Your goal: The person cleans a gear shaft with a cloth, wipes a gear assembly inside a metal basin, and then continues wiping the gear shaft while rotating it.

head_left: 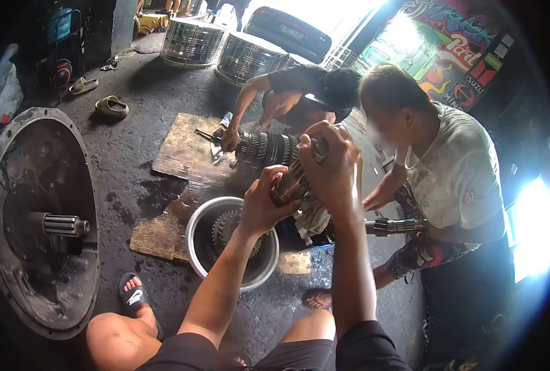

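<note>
Raised in front of me, a ridged metal gear shaft (pixel 296 178) is gripped from both sides. My left hand (pixel 264 201) wraps around its lower left part. My right hand (pixel 334 164), higher up, closes over its upper end and hides much of it. Beneath my forearms a round metal basin (pixel 191 247) holds a large toothed gear (pixel 227 230). Farther off, a co-worker's hand (pixel 230 140) touches a gear assembly (pixel 266 148) lying over cardboard. At right, another person holds a splined shaft (pixel 398 227).
A big bell-shaped housing (pixel 93 272) with a protruding splined shaft (pixel 65 225) stands at left. Flattened cardboard (pixel 179 145) lies on the dark, wet-looking floor. Slippers (pixel 112 107) and shiny metal drums (pixel 191 42) are farther back. Two people crouch close ahead and to the right.
</note>
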Demonstrator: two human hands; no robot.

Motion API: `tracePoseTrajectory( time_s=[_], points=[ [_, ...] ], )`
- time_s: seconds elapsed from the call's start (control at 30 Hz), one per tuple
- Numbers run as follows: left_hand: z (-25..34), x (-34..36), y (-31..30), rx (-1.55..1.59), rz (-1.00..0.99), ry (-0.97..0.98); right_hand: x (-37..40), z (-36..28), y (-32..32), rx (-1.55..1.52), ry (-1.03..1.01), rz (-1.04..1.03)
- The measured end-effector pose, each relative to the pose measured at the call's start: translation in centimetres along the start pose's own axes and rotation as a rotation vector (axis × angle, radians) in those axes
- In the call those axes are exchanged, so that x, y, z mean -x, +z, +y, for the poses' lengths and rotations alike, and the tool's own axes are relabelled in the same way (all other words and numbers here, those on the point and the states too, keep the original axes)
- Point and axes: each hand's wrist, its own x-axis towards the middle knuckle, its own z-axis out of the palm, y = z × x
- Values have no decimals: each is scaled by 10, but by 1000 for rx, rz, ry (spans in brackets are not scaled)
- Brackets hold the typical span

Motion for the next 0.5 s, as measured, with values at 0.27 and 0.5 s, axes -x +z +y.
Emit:
tracePoseTrajectory(
  time_s=[0.27,0.5],
  points=[
    [-2,-2,0,-115,-5,23,-3,44,-1,-651,-53,-179],
    [2,-4,2,-148,-23,60,-1,38,5,-569,75,-84]
  ],
)
